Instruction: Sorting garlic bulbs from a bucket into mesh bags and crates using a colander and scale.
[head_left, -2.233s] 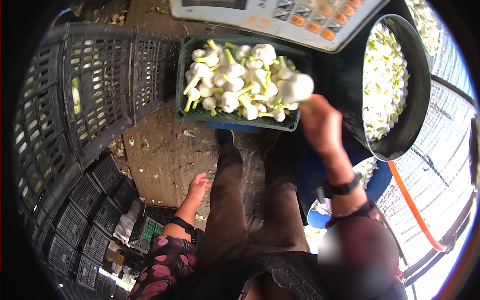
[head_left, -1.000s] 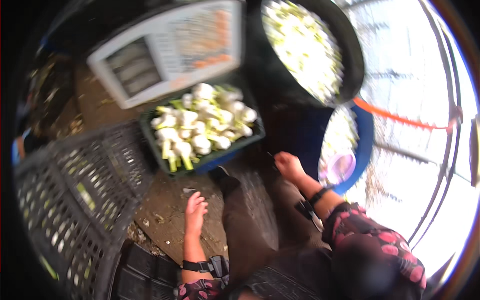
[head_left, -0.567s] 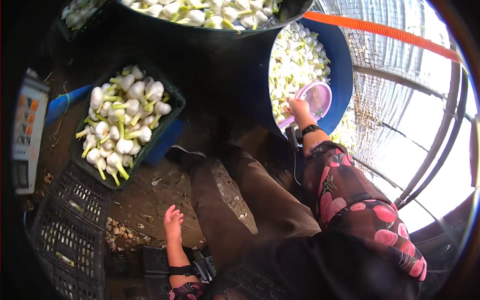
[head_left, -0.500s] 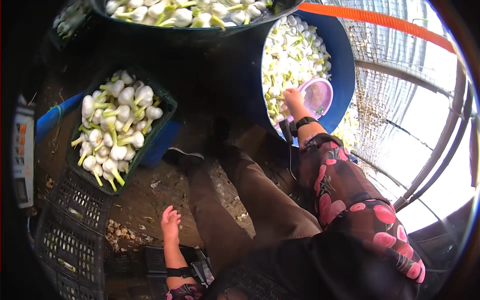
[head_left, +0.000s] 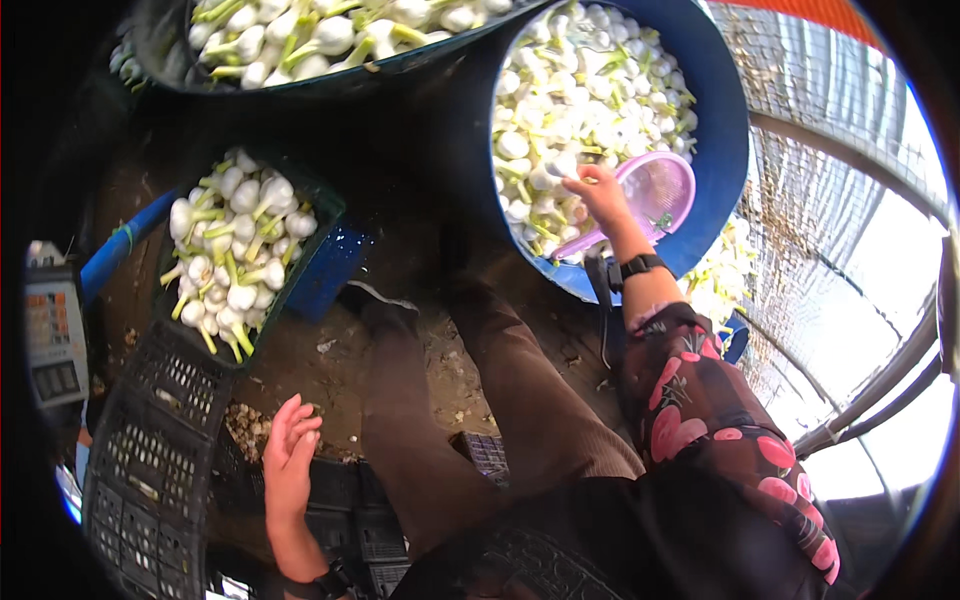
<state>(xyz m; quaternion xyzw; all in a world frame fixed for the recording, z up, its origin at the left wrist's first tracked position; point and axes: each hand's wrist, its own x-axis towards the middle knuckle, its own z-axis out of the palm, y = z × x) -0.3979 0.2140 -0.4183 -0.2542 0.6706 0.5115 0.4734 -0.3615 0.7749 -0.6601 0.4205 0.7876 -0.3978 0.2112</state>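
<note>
My right hand [head_left: 607, 202] reaches into a round blue tub [head_left: 722, 130] full of white garlic bulbs [head_left: 590, 90] with short green stems. Its fingers are curled in at the bulbs; what they hold, if anything, is hard to make out. Right beside that hand, a pink plastic basin or scoop [head_left: 683, 190] rests on the garlic, with a few green bits inside. My left hand [head_left: 290, 450] hangs low at the left with its fingers apart and nothing in it. Beyond it stands a dark green crate [head_left: 325, 215] heaped with garlic bulbs [head_left: 240, 240].
A large dark tub [head_left: 400, 68] of garlic stands at the far side. Black slatted crates [head_left: 150, 450] lie at the left, near a scale-like device [head_left: 55, 330] and a blue pipe [head_left: 125, 240]. Wire mesh [head_left: 800, 130] borders the right side. More garlic [head_left: 725, 275] lies behind the blue tub.
My left hand has risen and moved left, its fingers still spread. My right hand stays over the blue tub beside the pink basin. The view has shifted, with the tub now larger.
</note>
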